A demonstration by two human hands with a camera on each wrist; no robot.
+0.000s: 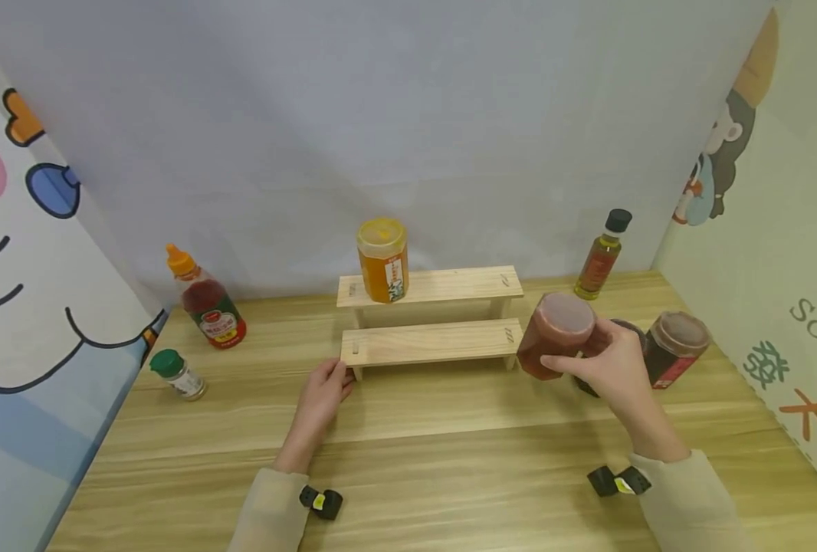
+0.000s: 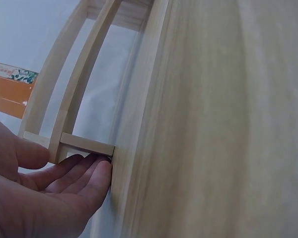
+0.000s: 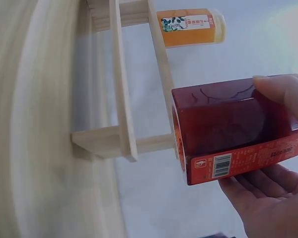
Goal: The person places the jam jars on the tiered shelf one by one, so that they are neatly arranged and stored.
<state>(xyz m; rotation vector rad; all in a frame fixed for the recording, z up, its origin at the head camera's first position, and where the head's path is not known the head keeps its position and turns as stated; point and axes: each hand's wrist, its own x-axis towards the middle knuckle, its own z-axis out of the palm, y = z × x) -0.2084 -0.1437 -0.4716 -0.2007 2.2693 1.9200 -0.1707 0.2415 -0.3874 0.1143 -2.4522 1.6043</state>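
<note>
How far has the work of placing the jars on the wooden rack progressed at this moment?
Done: the orange jar stands on the upper step of the rack. In hand: the right hand holds a red jar; the left hand touches the rack. Left: five containers on the table.

Head cam high, facing down/fwd over table (image 1: 408, 460); wrist cams close-up, low, both sharing wooden rack (image 1: 431, 341).

Lower step (image 1: 431, 342) bare; honey jar (image 1: 383, 261) above

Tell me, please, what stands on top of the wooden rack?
One orange jar stands on the rack's upper step, at its left end. The lower step is bare. What the jar holds is hidden.
</note>
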